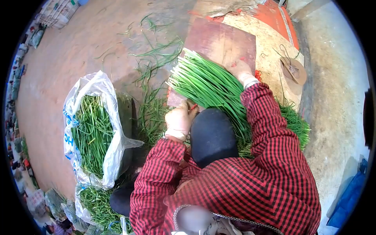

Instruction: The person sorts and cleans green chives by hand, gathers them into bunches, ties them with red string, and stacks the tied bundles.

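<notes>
A large bunch of green garlic chives (pixel 211 80) lies across a reddish-brown board (pixel 219 39), its pale cut ends toward the upper left. At the near left side of the bunch, my left hand (pixel 178 119) is closed, with a thin red strip showing at its fingertips. My right hand (pixel 239 70) is at the far right side, against the leaves, with its fingers bent in. Small red bits show at those fingertips; whether they are a strip or something else I cannot tell. The underside of the bunch is hidden.
On the left, a white plastic bag (pixel 113 103) holds more chives, with loose greens (pixel 98 201) below it. Scattered leaves (pixel 150 113) litter the floor. More chives (pixel 295 125) lie beyond my right arm. A brown disc-like object (pixel 293 70) rests near the wall.
</notes>
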Demonstrator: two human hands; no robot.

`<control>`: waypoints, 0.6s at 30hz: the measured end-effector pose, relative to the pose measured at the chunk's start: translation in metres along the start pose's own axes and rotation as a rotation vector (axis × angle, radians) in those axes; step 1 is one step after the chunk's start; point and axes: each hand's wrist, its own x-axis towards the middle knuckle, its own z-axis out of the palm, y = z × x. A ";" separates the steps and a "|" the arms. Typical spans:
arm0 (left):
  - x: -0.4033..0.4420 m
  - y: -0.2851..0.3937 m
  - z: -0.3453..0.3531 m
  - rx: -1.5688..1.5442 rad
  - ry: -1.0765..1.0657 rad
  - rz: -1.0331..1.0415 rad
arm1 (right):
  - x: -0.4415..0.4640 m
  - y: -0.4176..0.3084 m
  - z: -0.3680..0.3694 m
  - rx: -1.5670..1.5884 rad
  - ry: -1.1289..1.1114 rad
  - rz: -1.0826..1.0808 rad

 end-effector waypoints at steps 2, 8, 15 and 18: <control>0.000 0.003 -0.002 0.159 -0.007 -0.073 | 0.013 -0.001 0.006 -0.010 -0.042 -0.083; 0.000 -0.018 0.011 -0.282 0.040 -0.066 | 0.001 -0.030 0.009 -0.139 0.067 -0.307; -0.001 -0.057 -0.015 -1.270 0.009 -0.368 | 0.043 -0.011 0.047 0.355 -0.188 -0.291; -0.013 -0.067 -0.011 -1.429 -0.088 -0.284 | 0.036 -0.023 0.061 0.503 -0.250 -0.291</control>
